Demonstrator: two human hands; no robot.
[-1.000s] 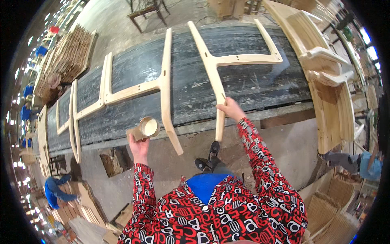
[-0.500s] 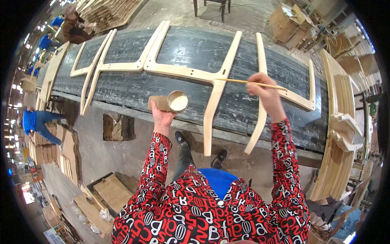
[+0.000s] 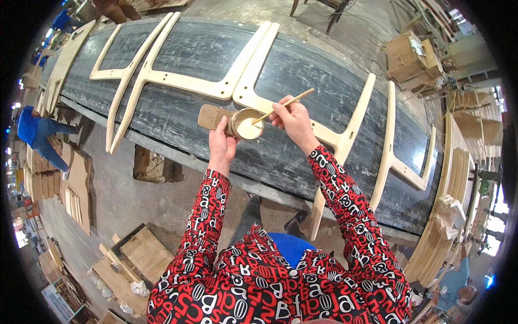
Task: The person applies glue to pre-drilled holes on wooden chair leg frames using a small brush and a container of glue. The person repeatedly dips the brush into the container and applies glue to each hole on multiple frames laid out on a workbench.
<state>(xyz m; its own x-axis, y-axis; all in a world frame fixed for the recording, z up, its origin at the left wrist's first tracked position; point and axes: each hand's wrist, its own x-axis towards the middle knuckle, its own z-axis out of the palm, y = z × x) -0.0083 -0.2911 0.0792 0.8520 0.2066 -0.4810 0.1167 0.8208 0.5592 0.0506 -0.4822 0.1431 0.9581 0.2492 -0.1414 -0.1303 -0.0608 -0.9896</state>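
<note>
My left hand [image 3: 222, 141] grips a round wooden cup of pale glue [image 3: 247, 124]; my right hand [image 3: 294, 119] pinches a thin wooden stick [image 3: 283, 105] dipping in. An overloaded stick could drip on the dark workbench [image 3: 178, 116].

You have one view only, from the camera on your head, so no second view overlaps it. It looks steeply down over your chest and both forearms, which enter from the lower edge. It faces forward across the dark bench [image 3: 302, 162], which runs from upper left to lower right and bows with the fisheye. Your hands sit near, about mid-frame; the floor [image 3: 124, 194] lies below left.
</note>
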